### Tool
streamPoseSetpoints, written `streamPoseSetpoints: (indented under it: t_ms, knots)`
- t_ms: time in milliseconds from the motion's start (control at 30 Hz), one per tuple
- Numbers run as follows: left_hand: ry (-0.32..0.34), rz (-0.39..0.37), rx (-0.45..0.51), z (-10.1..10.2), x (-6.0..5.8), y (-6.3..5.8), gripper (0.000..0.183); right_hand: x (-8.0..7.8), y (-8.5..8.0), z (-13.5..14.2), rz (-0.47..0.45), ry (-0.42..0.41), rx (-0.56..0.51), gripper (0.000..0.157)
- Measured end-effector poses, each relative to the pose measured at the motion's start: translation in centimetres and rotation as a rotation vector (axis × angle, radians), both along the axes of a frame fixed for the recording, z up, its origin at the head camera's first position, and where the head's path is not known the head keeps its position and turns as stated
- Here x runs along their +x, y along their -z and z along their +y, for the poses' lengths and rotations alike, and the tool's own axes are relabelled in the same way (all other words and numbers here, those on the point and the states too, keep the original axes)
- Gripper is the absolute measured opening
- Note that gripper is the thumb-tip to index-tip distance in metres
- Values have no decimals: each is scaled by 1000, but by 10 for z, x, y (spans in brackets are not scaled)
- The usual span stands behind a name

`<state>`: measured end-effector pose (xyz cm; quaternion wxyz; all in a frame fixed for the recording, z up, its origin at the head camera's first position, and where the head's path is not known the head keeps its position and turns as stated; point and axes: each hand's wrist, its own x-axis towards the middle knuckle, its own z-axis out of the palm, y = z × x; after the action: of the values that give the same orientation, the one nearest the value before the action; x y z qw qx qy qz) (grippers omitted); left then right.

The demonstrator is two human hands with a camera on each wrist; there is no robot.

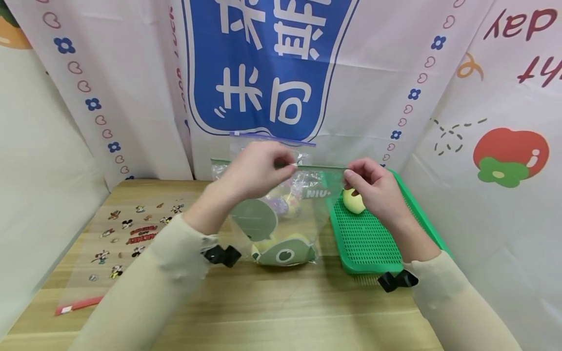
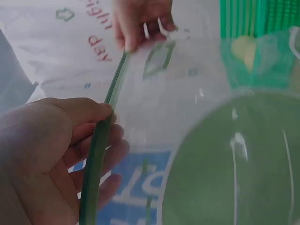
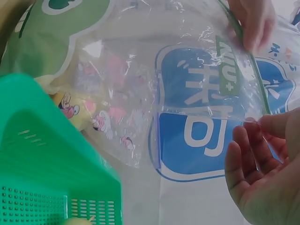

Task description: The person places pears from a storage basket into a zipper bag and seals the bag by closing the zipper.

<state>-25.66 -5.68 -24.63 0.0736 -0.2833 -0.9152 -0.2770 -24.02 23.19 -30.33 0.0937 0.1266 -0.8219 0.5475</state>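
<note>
A clear zip bag (image 1: 259,219) with green cartoon print and a green zip strip (image 2: 93,171) is held upright over the table. My left hand (image 1: 261,168) pinches the strip along its middle between thumb and fingers. At the strip's right end, my right hand (image 1: 373,187) pinches the bag's top corner with thumb and forefinger. Behind this bag stands a second clear bag with a purple zip (image 1: 276,139) and small cartoon figures (image 3: 101,122). Something yellow shows low down through the plastic, partly hidden by the print.
A green basket (image 1: 369,243) stands at the right, with a pale yellow round item (image 1: 353,202) in it, partly covered by my right hand. On the left, a clear cartoon-print bag (image 1: 118,243) with a red zip lies flat on the wooden table (image 1: 263,312). Printed cloth hangs behind.
</note>
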Motion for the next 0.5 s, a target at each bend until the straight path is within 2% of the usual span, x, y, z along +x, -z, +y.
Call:
streamPoseSetpoints:
  t_ms: [267, 500]
  knots:
    - [-77, -30, 100, -80, 9, 1, 16, -2, 1, 1, 2, 5, 22, 26]
    - [-187, -87, 159, -129, 14, 4, 19, -1, 0, 2, 8, -1, 4, 23]
